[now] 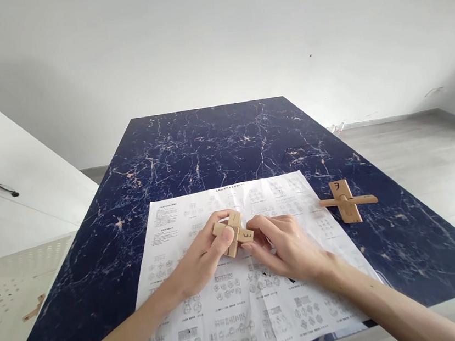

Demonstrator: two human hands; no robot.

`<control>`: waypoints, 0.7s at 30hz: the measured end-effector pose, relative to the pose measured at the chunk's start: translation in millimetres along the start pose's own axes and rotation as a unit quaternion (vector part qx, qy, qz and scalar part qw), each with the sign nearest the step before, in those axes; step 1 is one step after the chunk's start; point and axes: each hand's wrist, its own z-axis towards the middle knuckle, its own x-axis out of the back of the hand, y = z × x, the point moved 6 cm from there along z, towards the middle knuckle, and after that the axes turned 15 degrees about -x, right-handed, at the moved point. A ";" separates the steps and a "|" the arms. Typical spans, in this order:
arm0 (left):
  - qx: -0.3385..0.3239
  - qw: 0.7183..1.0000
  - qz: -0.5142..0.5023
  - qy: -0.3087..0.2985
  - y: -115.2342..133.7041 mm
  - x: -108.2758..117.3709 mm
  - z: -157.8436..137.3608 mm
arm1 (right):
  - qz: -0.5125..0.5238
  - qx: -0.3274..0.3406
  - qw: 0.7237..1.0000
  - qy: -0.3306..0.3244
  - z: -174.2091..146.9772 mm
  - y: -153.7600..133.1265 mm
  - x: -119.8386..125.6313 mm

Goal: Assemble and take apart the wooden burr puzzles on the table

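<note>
My left hand (209, 244) is closed around a light-wood interlocking burr puzzle (233, 222), with the thumb pressed on its front face. Its bars cross one another, and one short bar marked "3" (246, 235) sticks out to the right. At that bar's end, my right hand (283, 238) has its thumb and curled index finger closed in on it; the other fingertips are partly hidden. Beneath both hands lies a large white instruction sheet (205, 322) printed with rows of small diagrams. A second cross-shaped wooden puzzle (348, 208), marked "7", rests to the right of the paper.
The dark blue marble-patterned table (203, 146) runs back to a white wall (211, 39). A white cabinet (15, 163) with a black handle (0, 188) stands left, near a perforated cream surface (4, 308) and another wooden piece (35, 308). Grey floor (416, 153) shows right.
</note>
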 end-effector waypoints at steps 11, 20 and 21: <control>-0.019 1.000 0.004 -0.015 0.7 -1.8 -2.1 | 0.148 -0.119 0.973 -0.130 3.1 3.5 -6.6; -0.034 0.999 -0.010 -0.023 4.0 -3.2 1.7 | 0.144 -0.091 0.981 -0.089 2.3 1.7 -2.6; -0.030 0.999 -0.014 -0.022 4.2 -3.4 2.2 | 0.136 -0.082 0.984 -0.083 1.9 1.2 -2.3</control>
